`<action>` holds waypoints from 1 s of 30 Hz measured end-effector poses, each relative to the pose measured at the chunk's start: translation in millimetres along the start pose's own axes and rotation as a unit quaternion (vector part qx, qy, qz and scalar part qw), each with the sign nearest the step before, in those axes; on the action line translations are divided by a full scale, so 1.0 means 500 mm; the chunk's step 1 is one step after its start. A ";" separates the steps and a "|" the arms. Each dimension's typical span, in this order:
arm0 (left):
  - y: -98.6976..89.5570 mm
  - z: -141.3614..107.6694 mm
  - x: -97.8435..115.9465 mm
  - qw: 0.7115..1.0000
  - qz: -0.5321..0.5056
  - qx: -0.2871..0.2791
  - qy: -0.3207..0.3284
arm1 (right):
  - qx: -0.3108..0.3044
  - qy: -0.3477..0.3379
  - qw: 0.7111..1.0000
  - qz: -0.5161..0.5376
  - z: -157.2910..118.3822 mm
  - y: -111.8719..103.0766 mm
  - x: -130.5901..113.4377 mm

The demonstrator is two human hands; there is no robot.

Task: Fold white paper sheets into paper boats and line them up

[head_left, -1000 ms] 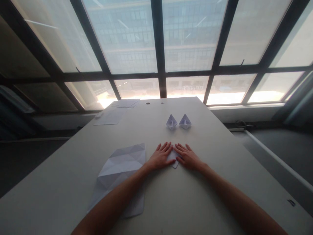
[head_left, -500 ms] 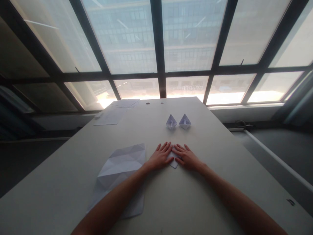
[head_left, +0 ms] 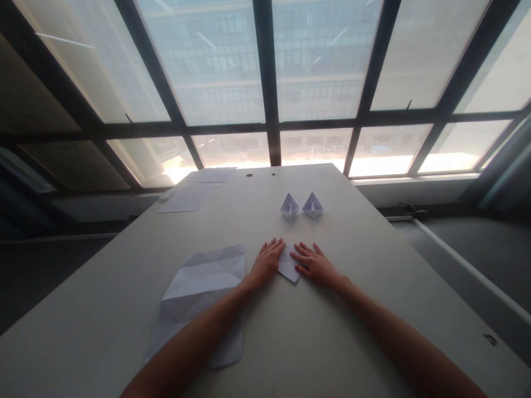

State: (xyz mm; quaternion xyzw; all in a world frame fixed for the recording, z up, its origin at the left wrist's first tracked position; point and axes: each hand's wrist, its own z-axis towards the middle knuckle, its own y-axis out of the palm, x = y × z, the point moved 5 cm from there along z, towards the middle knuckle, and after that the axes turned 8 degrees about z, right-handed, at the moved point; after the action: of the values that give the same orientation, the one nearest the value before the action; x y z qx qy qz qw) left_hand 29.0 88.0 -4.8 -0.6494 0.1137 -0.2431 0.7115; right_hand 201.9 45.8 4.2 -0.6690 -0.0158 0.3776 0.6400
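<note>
A small folded piece of white paper (head_left: 287, 264) lies on the white table between my hands, one corner pointing toward me. Along its left edge rests my left hand (head_left: 267, 263), fingers stretched forward, the thumb not clearly visible. My right hand (head_left: 317, 266) lies flat with spread fingers, its fingertips over the paper's right side. Just beyond my hands stand two folded paper boats (head_left: 289, 207), the second paper boat (head_left: 312, 205) close to the right of the first. My left forearm passes over a large creased sheet (head_left: 203, 282) and hides part of it.
Several flat sheets of paper (head_left: 180, 199) lie at the table's far left. The table (head_left: 352, 232) narrows away toward large windows with dark frames. Two small round spots show near its far edge. A white rail (head_left: 468, 265) runs beyond the right edge.
My left hand has slid left off the paper's middle to its left edge, so more of the folded paper shows. My right hand has stayed nearly in place.
</note>
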 end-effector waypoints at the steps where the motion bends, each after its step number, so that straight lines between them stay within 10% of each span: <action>1: -0.001 0.001 -0.001 1.000 -0.003 0.004 -0.004 | 0.000 0.001 1.000 -0.002 0.000 0.000 0.000; 10: -0.007 -0.009 0.036 0.987 0.008 -0.042 0.153 | 0.030 0.070 0.996 -0.045 0.003 0.008 0.016; 30: -0.008 -0.018 0.038 0.975 0.059 -0.072 0.202 | 0.139 0.227 0.963 -0.049 -0.009 -0.018 0.105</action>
State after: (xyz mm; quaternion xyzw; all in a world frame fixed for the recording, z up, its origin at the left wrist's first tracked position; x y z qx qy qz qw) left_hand 40.3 70.5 0.7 -0.6286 0.3102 -0.3179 0.6384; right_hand 246.1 70.3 -13.9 -0.6400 0.1498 0.1818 0.7314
